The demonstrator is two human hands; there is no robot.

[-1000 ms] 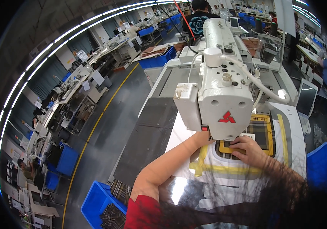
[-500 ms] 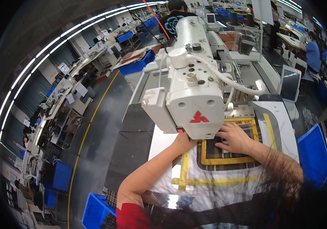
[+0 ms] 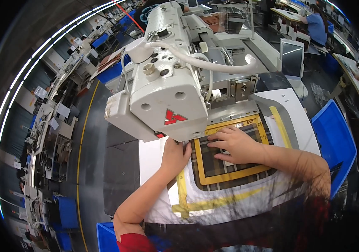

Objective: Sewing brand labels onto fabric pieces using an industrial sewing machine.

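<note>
My right hand (image 3: 237,145) rests palm down with spread fingers on dark plaid fabric (image 3: 209,161). A yellow rectangular frame (image 3: 234,174) surrounds that patch of fabric. My left hand (image 3: 175,157) is at the fabric's left edge, beside the sewing machine's white head (image 3: 169,107). Its thumb shows near the frame's left side, but the machine head and the hand itself hide most of the other fingers. Under the fabric lies a white template sheet (image 3: 152,157) with yellow tape strips (image 3: 182,189) along its left and near sides.
A metal clamp bar (image 3: 234,111) runs along the frame's far side. To the right stand a blue bin (image 3: 334,138) and a control screen (image 3: 292,59). Another blue bin (image 3: 105,235) is at lower left. A person in blue (image 3: 316,27) works at the far right.
The view has shifted, so the machine appears further left and closer. My left hand shows more fully beside the machine head. My right hand stays on the fabric inside the frame.
</note>
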